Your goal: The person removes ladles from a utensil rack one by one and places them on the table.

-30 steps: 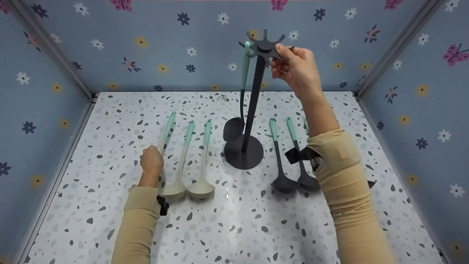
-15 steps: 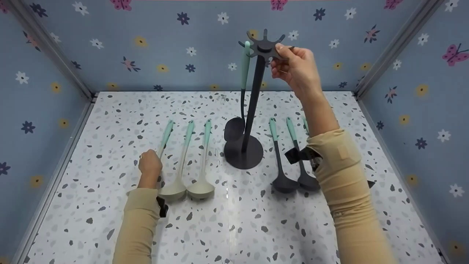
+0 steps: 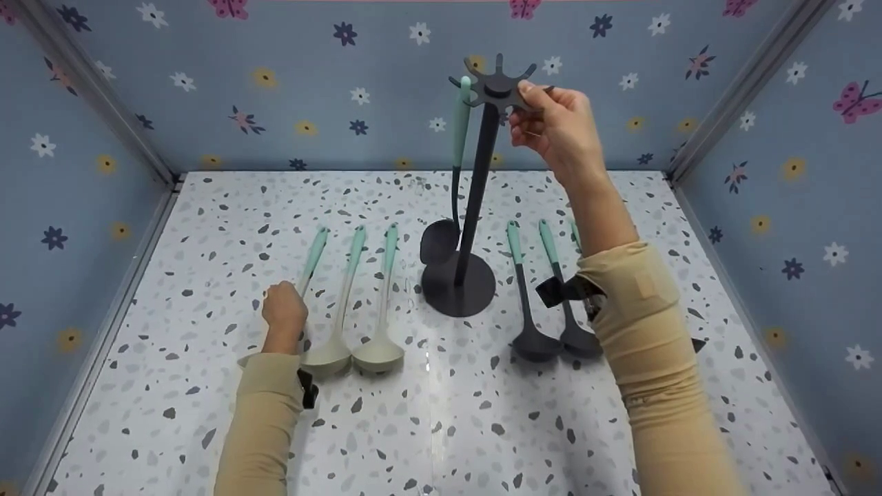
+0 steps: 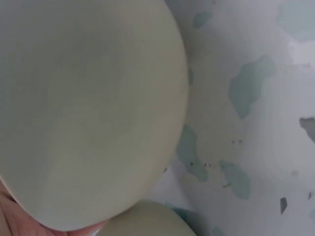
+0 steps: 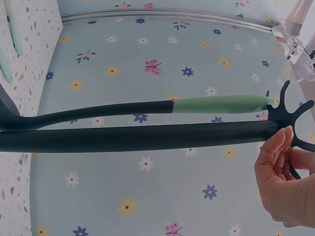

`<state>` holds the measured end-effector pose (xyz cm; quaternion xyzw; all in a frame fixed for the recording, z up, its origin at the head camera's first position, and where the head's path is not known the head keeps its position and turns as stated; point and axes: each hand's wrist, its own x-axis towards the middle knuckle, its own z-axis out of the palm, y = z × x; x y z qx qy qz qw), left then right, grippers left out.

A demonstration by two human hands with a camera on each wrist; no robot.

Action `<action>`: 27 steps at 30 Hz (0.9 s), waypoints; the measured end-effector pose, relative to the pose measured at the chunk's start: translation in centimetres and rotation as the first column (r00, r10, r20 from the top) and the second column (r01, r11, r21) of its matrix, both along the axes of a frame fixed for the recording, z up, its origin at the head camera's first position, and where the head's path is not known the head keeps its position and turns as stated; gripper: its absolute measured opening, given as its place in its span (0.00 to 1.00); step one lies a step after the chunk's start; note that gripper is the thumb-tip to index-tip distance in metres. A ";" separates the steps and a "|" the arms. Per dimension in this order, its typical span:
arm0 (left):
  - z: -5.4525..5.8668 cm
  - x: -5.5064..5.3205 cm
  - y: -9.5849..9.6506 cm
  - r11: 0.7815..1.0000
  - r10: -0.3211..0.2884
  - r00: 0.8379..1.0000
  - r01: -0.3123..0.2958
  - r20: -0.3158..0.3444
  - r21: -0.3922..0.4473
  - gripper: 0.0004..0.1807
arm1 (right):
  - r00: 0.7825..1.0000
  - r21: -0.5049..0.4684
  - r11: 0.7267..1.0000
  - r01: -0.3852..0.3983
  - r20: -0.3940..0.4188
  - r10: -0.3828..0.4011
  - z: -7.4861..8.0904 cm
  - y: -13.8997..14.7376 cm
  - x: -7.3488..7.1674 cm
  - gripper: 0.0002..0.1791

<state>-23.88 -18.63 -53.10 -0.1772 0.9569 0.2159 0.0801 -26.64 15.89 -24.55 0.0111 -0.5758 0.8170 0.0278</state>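
My left hand grips a cream ladle with a mint handle low over the table, at the left end of a row. Its cream bowl fills much of the left wrist view, fingers showing behind its edge; the sleeve hides most of it in the head view. At the back, my right hand pinches one arm of the star-shaped top of a black utensil stand. A black ladle with a mint handle hangs from another arm of that top.
Two more cream ladles, one in the middle and one nearer the stand, lie beside the held one. Right of the stand's round base lie black ladles, partly under my right sleeve. Patterned walls enclose the speckled table.
My left hand and its cream ladle have come slightly down towards me since a second ago, then barely moved. The right hand stays on the stand's top.
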 end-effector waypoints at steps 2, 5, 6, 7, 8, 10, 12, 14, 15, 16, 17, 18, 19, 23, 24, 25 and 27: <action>0.1 0.0 0.0 1.000 0.001 1.000 -0.001 0.003 -0.002 0.12 | 1.000 0.000 1.000 0.000 -0.002 0.000 0.0 0.0 0.0 0.10; 0.3 0.0 0.1 1.000 -0.001 1.000 0.001 0.005 -0.009 0.12 | 1.000 -0.001 1.000 -0.003 -0.002 0.003 0.1 0.0 0.1 0.10; 0.4 0.0 0.1 1.000 -0.001 1.000 0.001 0.001 -0.012 0.12 | 1.000 -0.002 1.000 -0.005 -0.001 0.005 0.0 0.0 0.1 0.10; 0.5 0.0 0.2 1.000 -0.003 1.000 0.003 -0.003 -0.012 0.12 | 1.000 -0.003 1.000 -0.006 -0.001 0.006 0.0 0.0 0.1 0.10; 0.6 0.0 0.3 1.000 -0.004 1.000 0.004 -0.009 -0.010 0.11 | 1.000 -0.003 1.000 -0.007 0.000 0.007 0.0 0.0 0.1 0.10; 1.0 -0.1 0.5 1.000 -0.005 1.000 0.005 -0.028 -0.002 0.12 | 1.000 -0.005 1.000 -0.007 0.004 0.007 0.1 0.0 0.1 0.10; 1.5 -0.2 0.9 1.000 -0.005 0.999 0.006 -0.054 0.018 0.13 | 1.000 -0.012 1.000 -0.006 0.009 0.006 0.1 0.1 0.1 0.10; 2.0 -0.4 1.5 0.999 -0.006 0.996 0.009 -0.091 0.040 0.14 | 1.000 -0.019 1.000 -0.004 0.014 0.004 0.1 0.1 0.0 0.09; 2.3 -0.4 1.8 0.999 -0.009 0.993 0.015 -0.114 0.050 0.15 | 1.000 -0.023 1.000 -0.004 0.016 0.004 0.1 0.1 0.0 0.09; 2.6 -0.5 2.1 0.998 -0.013 0.990 0.021 -0.139 0.060 0.15 | 1.000 -0.026 1.000 -0.004 0.016 0.004 0.1 0.1 0.0 0.09; 2.9 -0.6 2.5 0.997 -0.016 0.987 0.028 -0.163 0.071 0.15 | 1.000 -0.024 1.000 -0.004 0.013 0.004 0.0 0.0 0.0 0.10; 3.2 -0.7 2.9 0.996 -0.021 0.982 0.036 -0.186 0.080 0.15 | 1.000 -0.022 1.000 -0.004 0.012 0.004 0.0 0.0 0.0 0.10; 3.4 -0.8 3.3 0.995 -0.025 0.978 0.045 -0.208 0.090 0.15 | 1.000 -0.020 1.000 -0.003 0.011 0.003 0.0 0.0 0.0 0.10; 4.5 -1.0 4.9 0.986 -0.044 0.958 0.088 -0.284 0.142 0.16 | 1.000 -0.017 1.000 -0.002 0.009 0.002 0.0 0.0 -0.1 0.10; 4.8 -1.0 5.3 0.983 -0.050 0.953 0.100 -0.299 0.156 0.17 | 1.000 -0.016 1.000 -0.001 0.010 0.002 0.0 0.0 -0.1 0.10; 5.1 -1.0 5.8 0.979 -0.056 0.945 0.114 -0.321 0.167 0.17 | 1.000 -0.015 1.000 0.000 0.010 0.000 0.0 0.0 -0.1 0.10; 5.7 -1.0 6.7 0.970 -0.066 0.928 0.146 -0.367 0.193 0.18 | 1.000 -0.014 1.000 0.000 0.009 0.000 0.0 0.0 -0.1 0.10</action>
